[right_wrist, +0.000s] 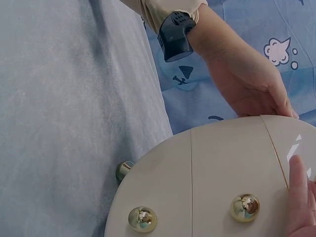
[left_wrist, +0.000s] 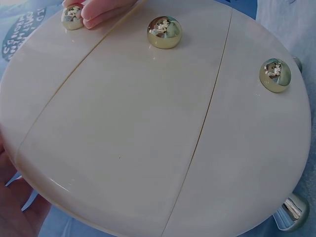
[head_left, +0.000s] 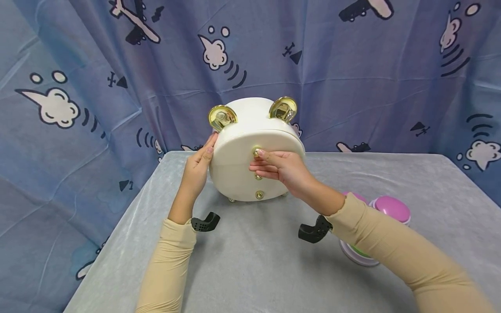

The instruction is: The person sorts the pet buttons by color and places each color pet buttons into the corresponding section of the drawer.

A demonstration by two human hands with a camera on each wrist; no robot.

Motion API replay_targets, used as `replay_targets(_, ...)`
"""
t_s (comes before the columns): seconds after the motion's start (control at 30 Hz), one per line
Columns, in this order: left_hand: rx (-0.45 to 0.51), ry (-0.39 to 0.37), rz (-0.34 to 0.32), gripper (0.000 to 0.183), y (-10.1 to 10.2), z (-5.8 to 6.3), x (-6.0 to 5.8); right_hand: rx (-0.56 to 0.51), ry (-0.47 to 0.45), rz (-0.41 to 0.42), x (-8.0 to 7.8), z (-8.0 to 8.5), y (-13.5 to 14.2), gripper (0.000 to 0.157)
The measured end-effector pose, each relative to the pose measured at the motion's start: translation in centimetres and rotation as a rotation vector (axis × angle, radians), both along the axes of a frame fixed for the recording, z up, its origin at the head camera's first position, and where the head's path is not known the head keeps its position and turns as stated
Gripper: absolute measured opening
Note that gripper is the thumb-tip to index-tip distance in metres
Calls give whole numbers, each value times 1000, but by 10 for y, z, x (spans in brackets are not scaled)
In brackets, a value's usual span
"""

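A white, rounded jewellery-box-like drawer chest [head_left: 235,174] with two gold ears [head_left: 283,108] stands on the grey cloth. Seams split its front into three drawers, each with a round gold knob. My left hand [head_left: 197,167] steadies the chest's left side, fingers stretched along it and thumb near the front edge. With thumb and forefinger, my right hand [head_left: 287,171] pinches the top knob [left_wrist: 72,18]; its other fingers extend over the front. Below, the middle knob [left_wrist: 164,32] and bottom knob [left_wrist: 275,75] are untouched. The top drawer's front sits level with the others.
Right of the chest, partly behind my right sleeve, are round things with pink tops [head_left: 391,208] and a pale, round-edged base [head_left: 358,256] with some green. A blue patterned curtain [head_left: 258,52] hangs behind the cloth-covered table [head_left: 258,269].
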State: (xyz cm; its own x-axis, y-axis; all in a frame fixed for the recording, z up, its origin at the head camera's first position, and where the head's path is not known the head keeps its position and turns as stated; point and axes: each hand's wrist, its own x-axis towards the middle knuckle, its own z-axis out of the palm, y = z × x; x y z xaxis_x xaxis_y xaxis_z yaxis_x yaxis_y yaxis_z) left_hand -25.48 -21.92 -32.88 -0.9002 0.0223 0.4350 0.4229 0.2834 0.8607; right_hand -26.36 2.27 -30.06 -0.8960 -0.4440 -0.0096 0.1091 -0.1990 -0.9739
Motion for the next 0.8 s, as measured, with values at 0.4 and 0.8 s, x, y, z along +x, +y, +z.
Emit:
replay_targets(0.4,0,3,0,44,-1,-1,0,31,40,-8,-2,-1,-1,40)
replay_targets(0.8,4,3,-1,44,-1,0,0,63,98,-2,-4,-2,1,40)
